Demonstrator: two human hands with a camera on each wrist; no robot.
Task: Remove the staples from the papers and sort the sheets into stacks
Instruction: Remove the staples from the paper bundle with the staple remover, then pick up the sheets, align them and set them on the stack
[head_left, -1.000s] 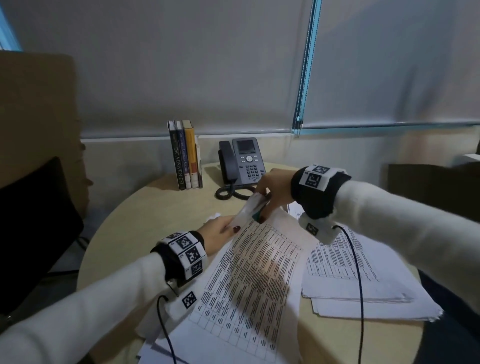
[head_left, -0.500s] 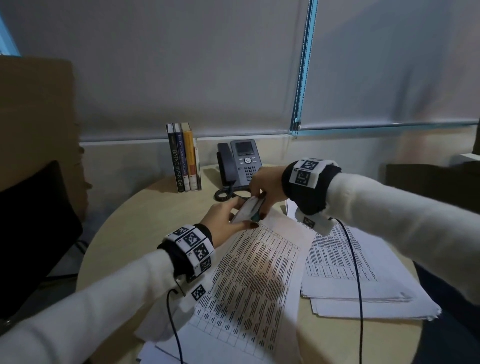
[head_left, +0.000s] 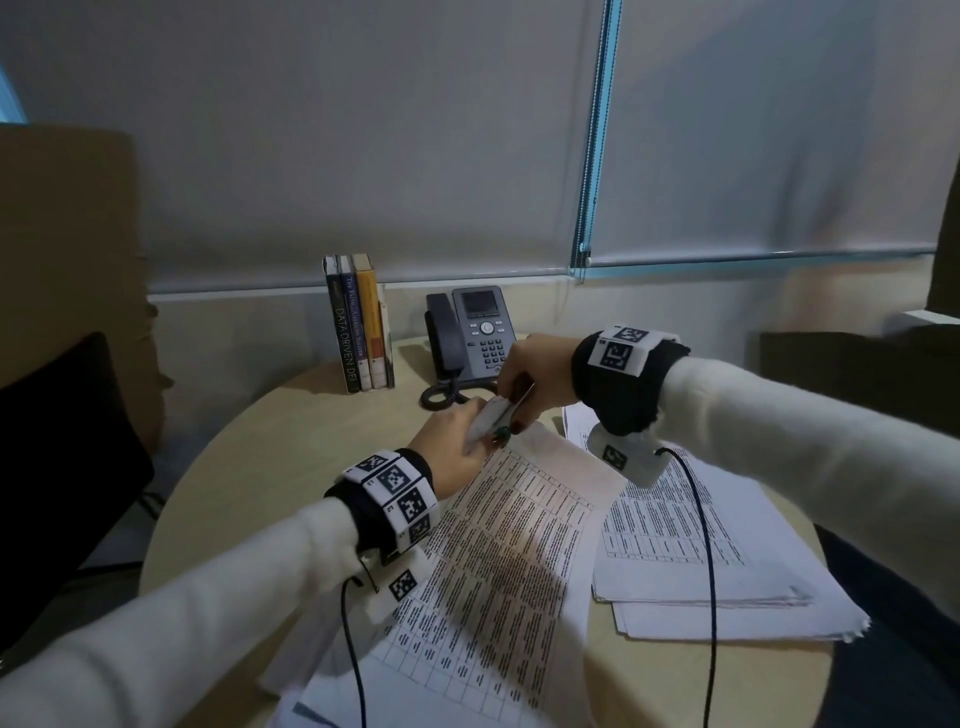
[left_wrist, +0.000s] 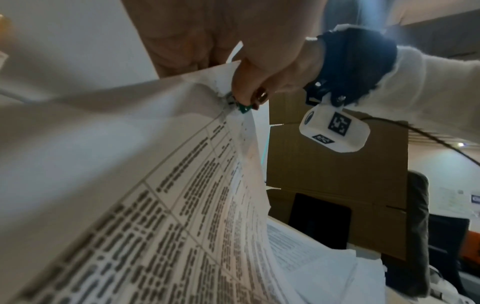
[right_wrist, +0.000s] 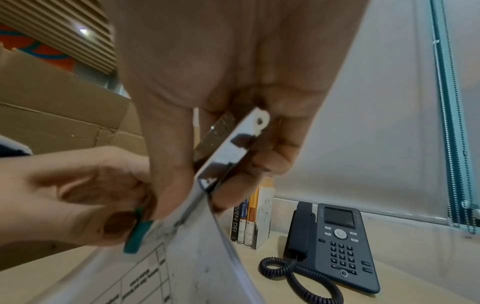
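Observation:
A stapled packet of printed tables (head_left: 498, 551) lies on the round table (head_left: 249, 467), its far corner lifted. My left hand (head_left: 475, 434) pinches that corner; its fingers (right_wrist: 78, 195) curl round the paper edge. My right hand (head_left: 517, 402) grips a metal staple remover (right_wrist: 228, 148) with a green tip (right_wrist: 136, 233). The tip is pressed against the crumpled corner of the packet (left_wrist: 155, 185), right by my right hand's fingertips (left_wrist: 257, 90). The staple itself is hidden. A stack of loose sheets (head_left: 701, 545) lies to the right.
A desk phone (head_left: 478, 332) with a coiled cord (head_left: 441, 397) stands just behind my hands. Several books (head_left: 358, 322) stand upright to its left. A cardboard box (head_left: 67, 260) and a dark chair (head_left: 57, 467) are at the left. Wrist-camera cables (head_left: 711, 571) trail over the papers.
My left hand has moved up and in, raising the packet's corner towards my right hand. The right hand has shifted slightly left, and the two hands are now closer together.

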